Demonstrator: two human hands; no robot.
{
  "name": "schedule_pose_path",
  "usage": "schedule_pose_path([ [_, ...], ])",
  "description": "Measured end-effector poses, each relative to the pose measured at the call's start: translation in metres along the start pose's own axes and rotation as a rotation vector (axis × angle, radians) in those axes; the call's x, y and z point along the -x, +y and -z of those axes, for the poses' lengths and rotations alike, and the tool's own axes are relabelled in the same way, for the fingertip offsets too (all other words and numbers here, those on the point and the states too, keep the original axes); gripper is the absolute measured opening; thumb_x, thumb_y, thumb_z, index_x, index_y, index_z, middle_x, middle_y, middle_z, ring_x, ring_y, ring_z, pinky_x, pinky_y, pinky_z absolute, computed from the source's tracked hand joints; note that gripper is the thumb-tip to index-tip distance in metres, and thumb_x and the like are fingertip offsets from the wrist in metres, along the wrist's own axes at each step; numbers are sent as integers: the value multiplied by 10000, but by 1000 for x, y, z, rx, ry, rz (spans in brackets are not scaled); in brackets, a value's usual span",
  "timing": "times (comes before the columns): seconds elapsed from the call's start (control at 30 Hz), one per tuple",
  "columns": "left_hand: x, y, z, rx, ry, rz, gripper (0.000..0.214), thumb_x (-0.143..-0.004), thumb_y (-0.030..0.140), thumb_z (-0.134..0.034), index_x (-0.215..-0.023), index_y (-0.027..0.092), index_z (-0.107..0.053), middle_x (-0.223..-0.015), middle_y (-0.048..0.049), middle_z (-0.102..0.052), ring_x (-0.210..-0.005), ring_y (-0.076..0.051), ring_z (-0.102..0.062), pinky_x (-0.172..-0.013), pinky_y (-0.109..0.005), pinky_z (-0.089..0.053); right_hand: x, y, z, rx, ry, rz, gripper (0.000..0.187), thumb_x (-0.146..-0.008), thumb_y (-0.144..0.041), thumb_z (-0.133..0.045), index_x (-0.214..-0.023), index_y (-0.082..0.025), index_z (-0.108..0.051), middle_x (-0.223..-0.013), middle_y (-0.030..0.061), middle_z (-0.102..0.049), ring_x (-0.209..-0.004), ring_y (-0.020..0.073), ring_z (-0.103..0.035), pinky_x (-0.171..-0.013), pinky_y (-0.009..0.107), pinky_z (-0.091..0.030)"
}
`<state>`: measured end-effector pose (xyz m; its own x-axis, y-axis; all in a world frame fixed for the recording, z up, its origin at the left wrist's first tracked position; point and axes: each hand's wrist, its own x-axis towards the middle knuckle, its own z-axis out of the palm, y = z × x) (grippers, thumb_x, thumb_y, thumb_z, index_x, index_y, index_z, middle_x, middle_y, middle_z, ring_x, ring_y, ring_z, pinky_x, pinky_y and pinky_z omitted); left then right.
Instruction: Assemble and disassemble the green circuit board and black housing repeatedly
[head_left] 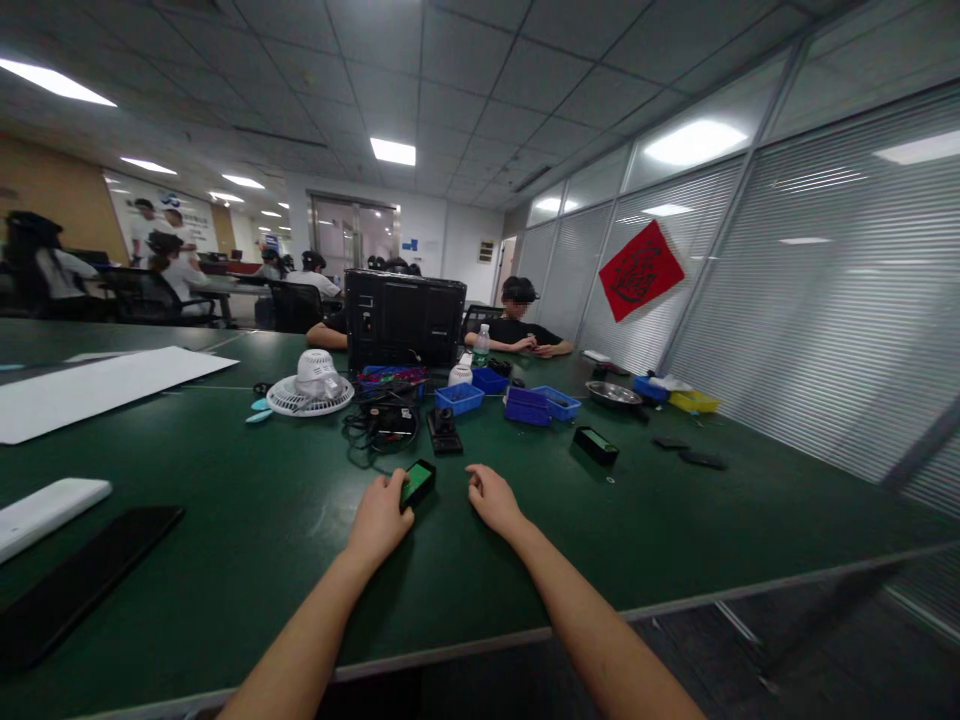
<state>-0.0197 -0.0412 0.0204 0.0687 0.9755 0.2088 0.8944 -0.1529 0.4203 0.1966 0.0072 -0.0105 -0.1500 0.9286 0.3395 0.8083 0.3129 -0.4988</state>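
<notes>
My left hand (382, 517) is closed around the near left side of a small black case with a green circuit board inside (418, 484); the case sits low at the tabletop. Some of those fingers are hidden behind it. To the right, apart from the case, my right hand (491, 497) hovers at or just over the green table (465, 590), fingers loosely bent and somewhat apart, with nothing visible in them. A similar black case with a green board (596, 444) lies farther right. Beyond my hands stands a small black stand-like device (444, 432).
Blue bins (459, 398), a fan part with white grille (311, 393), tangled cables (382, 425), a monitor (405, 318) and a metal dish (613, 393) occupy the far side. White and black slabs lie at left. A person (521, 325) sits opposite.
</notes>
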Motion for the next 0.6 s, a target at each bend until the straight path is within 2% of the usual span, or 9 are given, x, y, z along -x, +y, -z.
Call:
schedule_pose_path([
  [0.23, 17, -24, 15, -110, 70, 118, 359, -739, 233, -492, -1095, 206, -453, -897, -67, -513, -815, -186, -531, -740, -262, -376, -6, 9, 0, -131, 30, -54, 261, -735, -146, -438, -927, -167, -614, -761, 11, -614, -661, 126, -545, -650, 220, -406],
  [0.6, 10, -82, 39, -280, 308, 366, 392, -768, 303, -444, -1131, 157, -465, -1002, -137, -491, -883, -247, -529, -749, -311, -393, -3, 4, 8, -132, 15, -78, 250, -730, -173, -427, -855, -153, -643, -749, 26, -633, -698, 146, -567, -660, 231, -405],
])
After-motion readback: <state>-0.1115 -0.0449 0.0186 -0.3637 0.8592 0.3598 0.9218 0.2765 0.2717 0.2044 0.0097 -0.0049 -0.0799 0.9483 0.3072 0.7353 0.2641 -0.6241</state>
